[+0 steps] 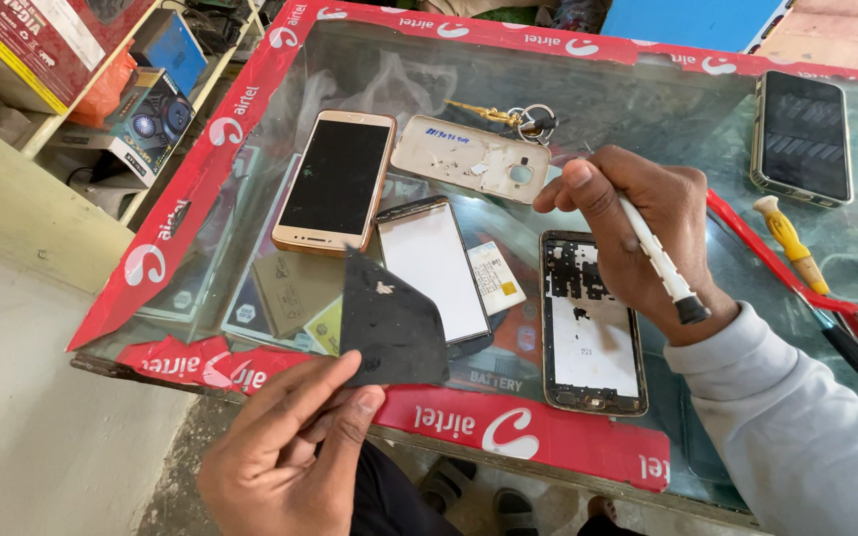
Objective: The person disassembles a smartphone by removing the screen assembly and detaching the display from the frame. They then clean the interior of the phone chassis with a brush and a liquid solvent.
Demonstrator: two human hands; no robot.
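Observation:
My left hand point(290, 452) pinches a thin black sheet point(389, 323) by its lower corner and holds it up over the glass counter. My right hand point(638, 223) grips a white tool with a black end point(659, 263) above an opened phone frame point(590, 323) that lies face up. A detached white screen panel point(434, 263) lies between the two hands. A gold phone with a dark screen point(335, 184) rests further back, next to a beige back cover point(474, 157).
The glass counter has a red printed border point(528, 429). A bunch of keys point(518, 119) lies at the back. At the right are a dark phone point(801, 137), a yellow-handled screwdriver point(791, 243) and a red-handled brush point(806, 288). Boxes fill shelves point(81, 79) at the left.

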